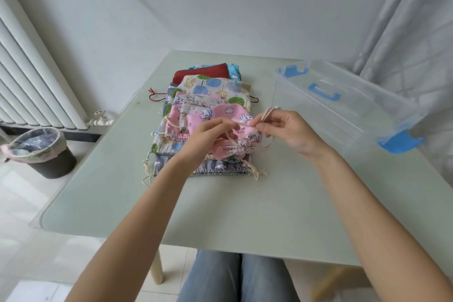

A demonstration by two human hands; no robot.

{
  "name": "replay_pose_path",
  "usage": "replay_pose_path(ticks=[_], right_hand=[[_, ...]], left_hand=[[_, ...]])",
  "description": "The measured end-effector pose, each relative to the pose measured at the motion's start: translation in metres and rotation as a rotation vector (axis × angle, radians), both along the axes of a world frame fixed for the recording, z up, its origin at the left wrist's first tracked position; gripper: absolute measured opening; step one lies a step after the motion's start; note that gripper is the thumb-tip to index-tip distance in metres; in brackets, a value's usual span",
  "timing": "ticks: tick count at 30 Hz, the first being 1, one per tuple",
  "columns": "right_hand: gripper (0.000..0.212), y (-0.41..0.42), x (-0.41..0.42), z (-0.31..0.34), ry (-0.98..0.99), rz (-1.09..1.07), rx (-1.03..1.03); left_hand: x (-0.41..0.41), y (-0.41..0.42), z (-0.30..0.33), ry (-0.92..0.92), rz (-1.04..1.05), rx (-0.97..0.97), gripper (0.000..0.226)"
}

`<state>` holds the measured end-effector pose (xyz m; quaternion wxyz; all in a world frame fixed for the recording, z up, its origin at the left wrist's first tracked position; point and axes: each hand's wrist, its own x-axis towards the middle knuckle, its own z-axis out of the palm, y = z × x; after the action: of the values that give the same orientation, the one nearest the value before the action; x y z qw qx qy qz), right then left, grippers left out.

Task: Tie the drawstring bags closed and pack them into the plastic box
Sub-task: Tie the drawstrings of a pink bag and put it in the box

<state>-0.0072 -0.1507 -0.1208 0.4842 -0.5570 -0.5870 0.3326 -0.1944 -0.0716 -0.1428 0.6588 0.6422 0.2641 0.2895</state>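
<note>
- We've got the pink bag [226,120] on top of the pile [208,95], lifted a bit at its mouth, so that's our landmark for everything else.
- It looks like thin cotton, super light and floppy, nothing stiff to push against. We'd guess it just bunches wherever we pull.
- The cord [266,114] is the real handle here: thin, cream, a bit slippery probably. Best taken close to the gathered mouth so the knot lands tight.
- Our right hand [291,130], just right of the bag, pinches the cord between thumb and fingertips, with a loop sticking up above them.
- Our left hand [210,133], at the bag's near-left edge, has its fingers curled on the cord's other end and the puckered mouth.
- The box [343,103] sits right of the bag, near it, clear plastic with blue latches; we can't see any bags in it yet.
- All of it rests on the table [220,203]; a bin [41,152] stands on the floor well left of the bag.
</note>
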Motion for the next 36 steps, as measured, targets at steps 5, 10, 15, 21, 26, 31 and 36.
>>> replay_pose_path(ticks=[5, 10, 15, 21, 26, 31, 36], right_hand=[[0.013, 0.002, -0.006, -0.007, -0.375, -0.164, 0.286], [0.014, 0.007, -0.013, -0.009, -0.438, -0.138, 0.404], [0.017, 0.007, -0.013, -0.011, -0.423, -0.126, 0.392], [0.015, 0.004, -0.007, -0.025, 0.255, -0.213, 0.109], [0.022, -0.003, -0.002, -0.040, 0.450, -0.209, -0.070], [0.022, -0.008, -0.007, -0.030, 0.794, -0.246, 0.057], [0.023, -0.020, -0.012, -0.021, 0.800, -0.159, 0.001]], left_hand=[[0.001, -0.001, -0.002, -0.033, -0.027, -0.068, 0.024], [0.005, -0.006, -0.001, 0.076, -0.044, 0.095, 0.009], [0.005, 0.000, -0.003, 0.125, 0.041, 0.316, 0.005], [-0.017, 0.007, -0.014, 0.108, 0.332, 0.390, 0.011], [-0.020, -0.007, -0.007, -0.595, 0.078, -0.229, 0.019], [-0.017, -0.011, -0.007, -0.558, 0.081, -0.277, 0.023], [-0.025, -0.017, -0.011, -0.237, 0.172, -0.141, 0.027]])
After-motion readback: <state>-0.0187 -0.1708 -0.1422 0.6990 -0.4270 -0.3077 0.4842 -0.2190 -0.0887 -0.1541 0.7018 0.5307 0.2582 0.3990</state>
